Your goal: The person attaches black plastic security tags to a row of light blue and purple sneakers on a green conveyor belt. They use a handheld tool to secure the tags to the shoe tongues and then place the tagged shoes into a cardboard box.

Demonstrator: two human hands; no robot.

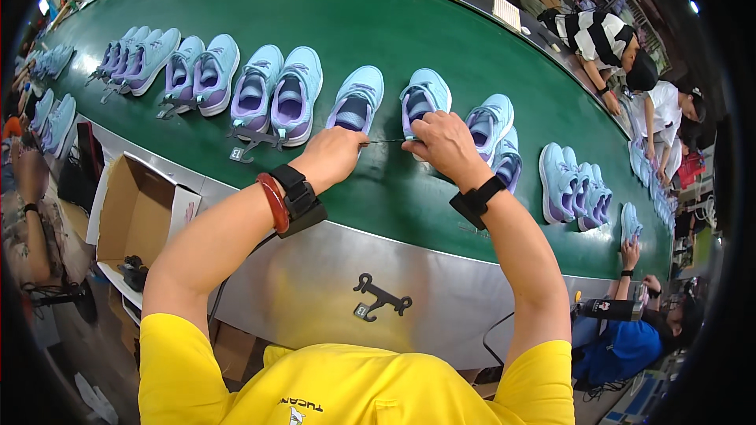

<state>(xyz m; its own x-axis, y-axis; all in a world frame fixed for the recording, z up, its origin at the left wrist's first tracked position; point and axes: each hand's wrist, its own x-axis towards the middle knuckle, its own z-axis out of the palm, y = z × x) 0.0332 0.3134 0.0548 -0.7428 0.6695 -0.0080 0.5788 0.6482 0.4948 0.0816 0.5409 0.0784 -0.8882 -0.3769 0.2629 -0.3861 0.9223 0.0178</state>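
My left hand (335,156) is closed, pinching one end of a thin dark strip (384,141). The other end is between the fingers of my right hand (447,142). Whether it is a cord or a hanger seen edge-on, I cannot tell. Just beyond my left hand is a light blue sneaker (364,86) with a purple lining. Its mate, a second light blue sneaker (426,90), stands behind my right hand, which partly hides its heel. A black plastic shoe hanger (382,296) with a small tag lies on the metal ledge in front of me.
Along the green belt (299,0), pairs of sneakers (276,94) stand to the left, some with black hangers at their heels. More sneakers (490,122) are on the right. An open cardboard box (142,208) sits at the near left. Several people work along the right side.
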